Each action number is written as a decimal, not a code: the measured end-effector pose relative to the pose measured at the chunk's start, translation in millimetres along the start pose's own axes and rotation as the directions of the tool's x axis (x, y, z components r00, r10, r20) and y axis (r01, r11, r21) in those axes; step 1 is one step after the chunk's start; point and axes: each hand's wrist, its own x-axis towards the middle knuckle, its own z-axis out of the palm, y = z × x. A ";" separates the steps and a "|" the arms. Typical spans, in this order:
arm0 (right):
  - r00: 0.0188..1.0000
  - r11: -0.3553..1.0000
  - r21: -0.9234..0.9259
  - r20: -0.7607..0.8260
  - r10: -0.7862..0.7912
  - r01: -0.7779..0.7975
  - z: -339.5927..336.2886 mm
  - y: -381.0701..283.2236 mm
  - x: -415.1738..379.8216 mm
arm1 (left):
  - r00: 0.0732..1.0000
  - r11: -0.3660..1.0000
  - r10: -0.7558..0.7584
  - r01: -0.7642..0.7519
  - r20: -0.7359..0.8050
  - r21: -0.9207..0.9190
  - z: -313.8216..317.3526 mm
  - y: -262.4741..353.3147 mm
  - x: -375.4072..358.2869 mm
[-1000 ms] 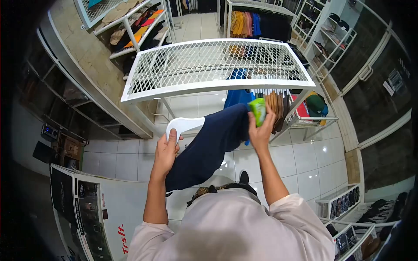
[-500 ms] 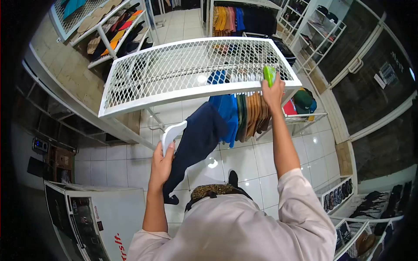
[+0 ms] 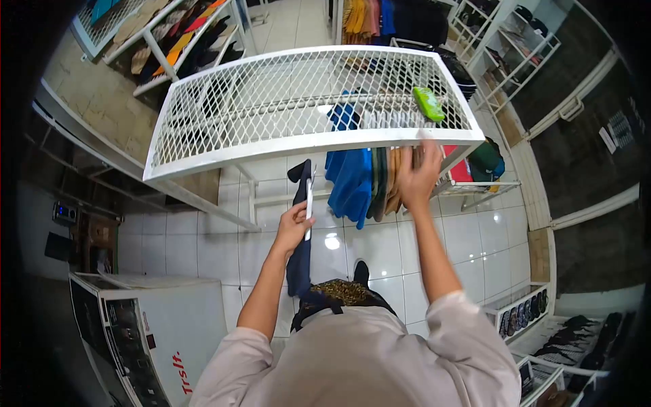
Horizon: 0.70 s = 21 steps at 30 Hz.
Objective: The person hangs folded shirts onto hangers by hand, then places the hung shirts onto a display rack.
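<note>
My left hand (image 3: 293, 226) is closed around a white clothes hanger (image 3: 309, 210). From the hanger hangs a dark navy garment (image 3: 299, 268), seen nearly edge-on in front of my legs. A bright green packet (image 3: 428, 104) lies on the white mesh top (image 3: 291, 144) of the clothes rack, near its right end. Just in front of that edge, my right hand (image 3: 419, 175) is empty, its fingers apart and somewhat blurred. Behind it, blue (image 3: 351, 183) and brown garments (image 3: 393, 180) hang from the rail under the mesh.
Caps fill a shelf (image 3: 183, 41) at the upper left. A white box (image 3: 180, 325) stands at the lower left. Glass doors (image 3: 597, 122) line the right side, and sandals sit on a low rack (image 3: 522, 308) at the lower right. More clothes (image 3: 369, 19) hang at the back.
My right hand has let go of the green packet, leaving it on the mesh top, and has drawn down toward me. My left hand has moved right, turning the hanger and garment edge-on.
</note>
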 end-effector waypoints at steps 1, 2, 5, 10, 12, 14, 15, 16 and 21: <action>0.995 0.980 0.181 0.076 0.069 -0.082 -1.7 -16.9 -40.9 | 1.000 1.000 -0.002 0.003 0.011 -0.017 4.3 -4.7 13.9; 0.963 0.921 0.321 0.223 0.151 -0.219 6.8 -19.0 -95.7 | 1.000 0.999 -0.005 0.006 0.020 -0.036 8.4 -11.5 27.1; 0.599 0.805 0.227 0.778 0.187 -0.548 5.8 -47.6 -213.8 | 0.999 0.997 0.029 -0.031 -0.029 -0.076 27.1 -20.6 60.9; 0.268 0.472 0.089 0.906 0.327 -0.877 43.6 -21.3 -255.1 | 0.994 0.991 0.091 -0.097 -0.068 -0.094 49.2 -18.6 94.5; 0.376 0.284 0.288 0.864 0.335 -0.915 61.6 -7.0 -245.0 | 0.988 0.997 0.044 -0.052 -0.149 -0.051 58.3 -16.2 108.9; 0.334 0.186 0.283 0.868 0.368 -0.941 68.4 1.2 -237.9 | 0.985 0.993 0.053 -0.068 -0.162 -0.093 65.2 -14.3 116.1; 0.320 0.203 0.261 0.877 0.359 -0.944 72.2 7.2 -228.9 | 0.983 0.994 0.100 -0.107 -0.153 -0.035 67.4 -9.1 121.1; 0.307 0.223 0.239 0.885 0.351 -0.945 76.4 13.3 -219.6 | 0.979 0.989 0.148 -0.147 -0.140 0.020 70.5 -2.9 125.9; 0.400 0.271 0.317 0.844 0.357 -0.909 90.1 31.0 -188.4 | 0.940 0.934 0.323 -0.299 -0.109 0.194 85.2 -1.8 139.6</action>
